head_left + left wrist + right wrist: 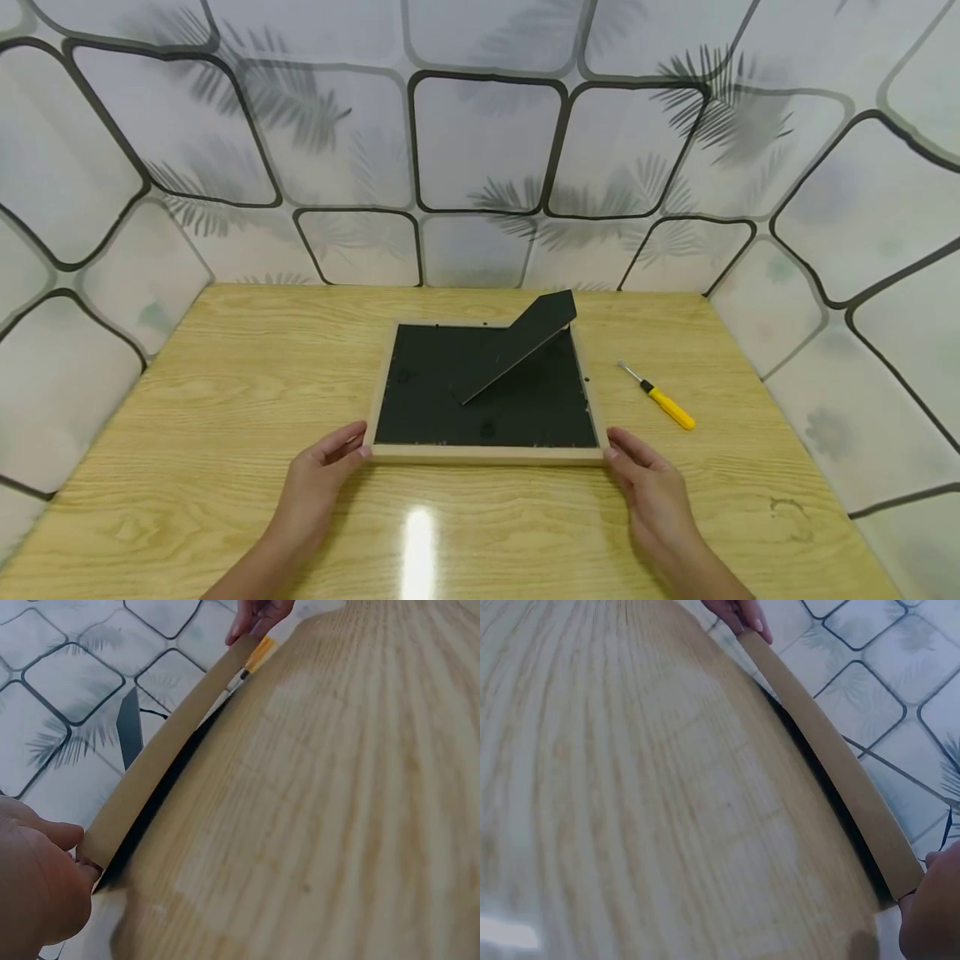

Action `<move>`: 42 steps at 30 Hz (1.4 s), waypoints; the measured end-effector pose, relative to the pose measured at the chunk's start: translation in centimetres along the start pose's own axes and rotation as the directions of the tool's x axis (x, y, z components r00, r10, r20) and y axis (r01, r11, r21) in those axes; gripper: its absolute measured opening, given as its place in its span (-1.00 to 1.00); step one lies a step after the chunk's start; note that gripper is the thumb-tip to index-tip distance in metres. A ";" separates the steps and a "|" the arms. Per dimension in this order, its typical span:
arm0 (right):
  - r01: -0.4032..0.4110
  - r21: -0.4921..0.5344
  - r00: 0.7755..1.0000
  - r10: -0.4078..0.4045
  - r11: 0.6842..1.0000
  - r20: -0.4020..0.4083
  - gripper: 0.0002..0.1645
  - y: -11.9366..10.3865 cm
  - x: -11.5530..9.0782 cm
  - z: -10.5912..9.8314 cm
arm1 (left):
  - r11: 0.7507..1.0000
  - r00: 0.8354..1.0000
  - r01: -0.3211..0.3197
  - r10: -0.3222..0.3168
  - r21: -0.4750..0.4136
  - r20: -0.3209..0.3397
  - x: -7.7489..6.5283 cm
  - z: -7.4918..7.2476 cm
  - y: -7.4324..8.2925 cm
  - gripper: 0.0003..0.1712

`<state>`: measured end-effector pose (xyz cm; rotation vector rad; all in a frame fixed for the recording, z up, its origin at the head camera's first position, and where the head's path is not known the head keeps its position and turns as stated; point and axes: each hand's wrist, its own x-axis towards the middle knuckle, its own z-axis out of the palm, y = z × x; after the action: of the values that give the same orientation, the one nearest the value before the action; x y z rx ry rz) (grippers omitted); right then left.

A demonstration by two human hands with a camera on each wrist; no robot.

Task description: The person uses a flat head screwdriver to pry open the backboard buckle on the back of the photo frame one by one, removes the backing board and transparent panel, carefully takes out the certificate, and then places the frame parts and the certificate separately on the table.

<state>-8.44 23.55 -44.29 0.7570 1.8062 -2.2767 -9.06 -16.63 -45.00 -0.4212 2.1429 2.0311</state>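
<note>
- Patterned wall covering: it stands beyond the bench at 12 o'clock and runs down both sides, stone-like outlines with grey fronds.
- Wood-grain bench: it spreads in front of you, with a bright reflection towards 6 o'clock.
- Picture frame: it sits mid-bench, back upward, its long near edge facing you at 6 o'clock.
- Black backing board: it fills the frame inside the pale wooden rim.
- Your left hand: at the frame's 8 o'clock corner, palm turned inward, thumb at the near edge and fingers bent along the side; the grip pinches the corner.
- Your right hand: it mirrors that at the 4 o'clock corner, its grip likewise pinching the wood between thumb and fingers. Both forearms slant up from the near side, 7 and 5 o'clock.
- Black stand leg: tilted up off the backing board, its free end pointing to about 1 o'clock.
- Yellow-handled screwdriver: it lies at the frame's 3 o'clock, apart from your right hand, tip towards 10 o'clock.
</note>
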 end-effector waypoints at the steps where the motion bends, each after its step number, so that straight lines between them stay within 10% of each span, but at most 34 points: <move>1: -0.003 -0.001 1.000 0.003 1.000 -0.004 -0.30 0.1 0.0 0.0 | 1.000 1.000 0.001 -0.001 0.001 0.004 0.0 0.0 -0.1 -0.43; 19: 0.039 -0.112 0.998 -0.044 0.993 -0.036 -0.32 0.5 0.3 0.5 | 0.998 0.999 -0.039 0.038 0.044 0.023 0.4 -0.1 -0.8 -0.42; 31: 0.229 -0.393 0.973 -0.224 0.890 0.058 -0.43 -2.0 2.0 0.6 | 0.956 0.992 -0.116 0.124 0.271 -0.014 0.4 0.0 -0.9 -0.43; 42: 0.296 -0.457 0.955 -0.278 0.839 0.107 -0.39 -4.2 7.4 1.7 | 0.942 0.990 -0.137 0.142 0.306 0.004 -0.2 0.1 -0.5 -0.46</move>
<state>-17.02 24.56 -43.74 0.3741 2.4556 -1.8416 -8.77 -16.55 -45.39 -0.2495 2.5084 1.7175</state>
